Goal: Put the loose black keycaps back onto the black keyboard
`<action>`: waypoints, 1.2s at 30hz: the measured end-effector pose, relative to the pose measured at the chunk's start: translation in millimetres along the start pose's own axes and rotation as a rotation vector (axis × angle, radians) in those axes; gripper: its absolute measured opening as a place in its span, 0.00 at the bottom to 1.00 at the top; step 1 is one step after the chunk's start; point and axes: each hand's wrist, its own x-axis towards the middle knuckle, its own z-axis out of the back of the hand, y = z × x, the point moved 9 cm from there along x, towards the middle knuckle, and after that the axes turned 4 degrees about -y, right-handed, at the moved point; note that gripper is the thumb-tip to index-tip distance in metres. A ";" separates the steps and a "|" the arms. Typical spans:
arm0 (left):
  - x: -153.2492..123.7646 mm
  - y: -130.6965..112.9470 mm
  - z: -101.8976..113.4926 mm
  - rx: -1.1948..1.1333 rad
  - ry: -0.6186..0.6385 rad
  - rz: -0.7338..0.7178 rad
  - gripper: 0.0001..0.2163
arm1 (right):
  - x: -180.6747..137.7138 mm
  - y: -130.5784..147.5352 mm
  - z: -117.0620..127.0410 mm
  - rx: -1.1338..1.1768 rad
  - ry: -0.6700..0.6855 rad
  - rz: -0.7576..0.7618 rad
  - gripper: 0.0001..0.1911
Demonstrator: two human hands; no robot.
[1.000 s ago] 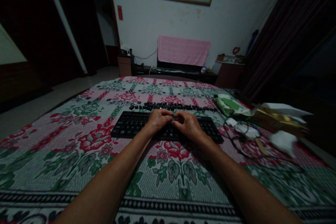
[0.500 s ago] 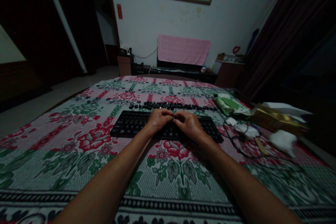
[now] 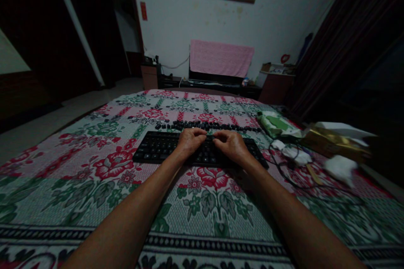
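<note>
The left hand (image 3: 191,141) and right hand (image 3: 232,146) are over the keyboard (image 3: 158,148), each grip's state unclear; loose keys (image 3: 208,126) lie beyond it.

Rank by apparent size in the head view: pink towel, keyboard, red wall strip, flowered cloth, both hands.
1. Flowered cloth
2. Keyboard, partly covered
3. Pink towel
4. Left hand and right hand, too alike to rank
5. Red wall strip

Slim gap, keyboard (image 3: 154,147) to keycaps (image 3: 206,126)
</note>
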 end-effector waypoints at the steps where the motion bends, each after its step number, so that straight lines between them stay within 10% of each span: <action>1: 1.1 0.8 2.9 0.019 -0.021 -0.005 0.11 | 1.3 -4.5 2.5 -0.007 0.001 -0.017 0.10; 17: -10.7 -24.3 -7.4 0.399 0.079 -0.261 0.11 | -1.3 7.3 -8.7 -0.196 0.179 0.204 0.11; 36: -18.8 -26.0 -28.5 0.611 0.266 -0.420 0.16 | 6.2 -23.2 -31.5 -0.021 0.397 -0.131 0.10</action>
